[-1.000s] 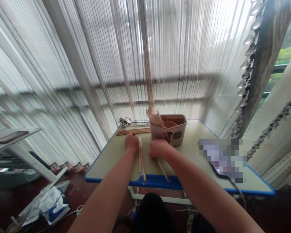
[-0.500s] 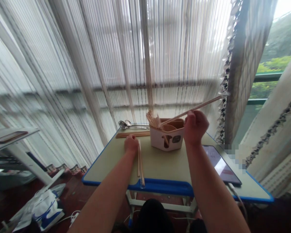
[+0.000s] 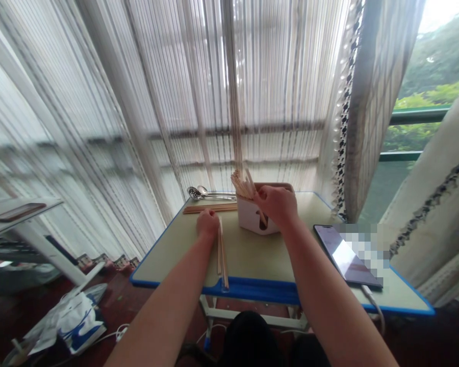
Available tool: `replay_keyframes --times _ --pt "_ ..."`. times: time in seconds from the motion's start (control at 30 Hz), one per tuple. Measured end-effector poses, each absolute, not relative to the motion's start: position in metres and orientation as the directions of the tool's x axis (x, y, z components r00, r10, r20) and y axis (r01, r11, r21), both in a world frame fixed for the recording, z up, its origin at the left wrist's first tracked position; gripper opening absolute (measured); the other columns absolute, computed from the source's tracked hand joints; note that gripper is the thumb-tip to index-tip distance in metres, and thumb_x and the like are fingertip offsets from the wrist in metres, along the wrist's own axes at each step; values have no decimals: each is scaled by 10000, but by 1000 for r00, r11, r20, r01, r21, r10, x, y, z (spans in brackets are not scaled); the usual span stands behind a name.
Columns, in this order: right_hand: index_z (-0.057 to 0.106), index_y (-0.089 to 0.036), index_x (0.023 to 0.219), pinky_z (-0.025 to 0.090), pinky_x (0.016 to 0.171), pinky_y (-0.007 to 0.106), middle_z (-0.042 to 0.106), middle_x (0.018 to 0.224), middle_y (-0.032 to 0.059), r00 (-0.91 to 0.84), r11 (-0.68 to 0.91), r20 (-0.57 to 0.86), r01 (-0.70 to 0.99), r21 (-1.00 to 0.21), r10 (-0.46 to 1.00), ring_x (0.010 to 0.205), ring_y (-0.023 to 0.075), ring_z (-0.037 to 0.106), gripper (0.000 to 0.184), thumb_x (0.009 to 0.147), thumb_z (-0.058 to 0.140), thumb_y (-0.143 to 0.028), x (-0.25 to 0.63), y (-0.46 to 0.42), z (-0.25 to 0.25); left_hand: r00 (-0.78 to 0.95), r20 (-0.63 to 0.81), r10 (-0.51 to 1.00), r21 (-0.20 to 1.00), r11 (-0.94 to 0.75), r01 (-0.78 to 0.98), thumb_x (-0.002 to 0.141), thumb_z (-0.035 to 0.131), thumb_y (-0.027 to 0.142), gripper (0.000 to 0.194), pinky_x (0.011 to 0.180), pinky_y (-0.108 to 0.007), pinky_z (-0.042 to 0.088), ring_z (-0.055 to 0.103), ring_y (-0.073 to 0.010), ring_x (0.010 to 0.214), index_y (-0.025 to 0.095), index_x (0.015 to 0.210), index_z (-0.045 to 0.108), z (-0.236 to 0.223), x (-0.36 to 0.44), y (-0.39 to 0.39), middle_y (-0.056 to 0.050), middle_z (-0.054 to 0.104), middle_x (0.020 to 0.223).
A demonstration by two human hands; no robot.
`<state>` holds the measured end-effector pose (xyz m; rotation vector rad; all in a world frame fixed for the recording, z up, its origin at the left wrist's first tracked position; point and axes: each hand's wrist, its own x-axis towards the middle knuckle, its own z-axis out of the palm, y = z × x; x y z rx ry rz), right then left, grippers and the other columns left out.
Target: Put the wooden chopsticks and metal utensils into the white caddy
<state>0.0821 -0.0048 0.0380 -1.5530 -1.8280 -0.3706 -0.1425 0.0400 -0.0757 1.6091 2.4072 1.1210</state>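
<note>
My left hand [image 3: 207, 223] rests closed on the table [image 3: 252, 255], its fingers on the far ends of a few wooden chopsticks [image 3: 222, 252] that run toward the blue front edge. My right hand [image 3: 277, 203] is over the pink cutlery holder [image 3: 252, 216], fingers curled at the bundle of chopsticks [image 3: 242, 184] standing in its left compartment. Whether that hand still grips a chopstick is hidden. More chopsticks [image 3: 210, 208] lie flat behind my left hand.
Two metal spoons [image 3: 202, 193] lie at the table's back left. A phone [image 3: 346, 256] with a cable lies at the right. String curtains hang close behind the table. A white shelf [image 3: 19, 214] and a plastic bag [image 3: 74, 321] are at the left.
My right hand picked a chopstick off the table, lifted it over the holder, then lowered it into the holder's bundle. My left hand stayed on its chopsticks.
</note>
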Motion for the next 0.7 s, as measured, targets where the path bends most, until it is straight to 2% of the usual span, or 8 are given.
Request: replay_keyframes --times 0.1,0.2,0.27,0.33,0.43,0.53,0.6,0.7 --pt "684 -187 770 351 634 268 672 714 90 -36 219 612 949 -226 790 712 200 606 405 818 419 -491 81 -9 40 -446 357 821 569 188 801 776 474 219 206 782 -276 432 606 -208 904 162 886 639 -76 -143 39 -101 669 930" --pt "674 -176 833 350 643 256 678 754 87 -7 246 665 932 -266 747 734 194 607 391 837 396 -451 78 -15 40 -452 350 821 580 189 793 779 472 210 237 804 -278 435 609 -209 927 157 931 646 -76 -143 38 -104 672 972" --pt "664 -169 869 355 663 246 680 766 81 -87 361 712 900 -244 697 736 179 607 383 856 370 -413 70 -20 35 -445 322 836 595 186 782 765 479 182 279 817 -271 436 610 -203 949 164 988 648 -75 -144 37 -94 674 1013" --pt "663 -179 875 364 684 240 683 770 69 -270 516 687 838 -177 675 728 165 609 367 859 366 -393 56 -25 27 -421 280 863 611 179 771 745 503 171 317 817 -262 439 615 -196 952 185 1026 650 -75 -145 37 -75 681 1026" --pt "686 -203 800 392 655 252 687 740 73 -531 624 427 774 -109 732 700 181 619 378 810 426 -477 28 -29 6 -393 224 892 626 178 759 720 533 175 302 791 -246 449 629 -184 916 205 985 676 -74 -149 38 -49 702 970" --pt "708 -181 798 428 613 279 691 771 120 -618 625 97 776 -82 780 719 232 633 511 720 470 -627 8 -26 -15 -375 227 899 641 152 753 711 515 154 272 782 -236 455 635 -175 892 201 905 700 -73 -151 38 -39 711 919" --pt "714 -176 857 446 606 289 696 824 132 -614 610 -24 787 -93 789 744 248 639 542 691 489 -640 3 -23 -24 -366 232 901 645 139 751 710 500 142 276 787 -236 457 635 -173 892 194 888 704 -73 -152 38 -43 711 916" --pt "715 -175 923 457 589 273 702 853 124 -599 586 -101 799 -134 794 734 230 643 450 703 525 -519 7 -17 -28 -361 229 904 620 151 770 722 497 150 303 812 -249 453 629 -180 923 205 939 701 -73 -150 37 -49 707 953"
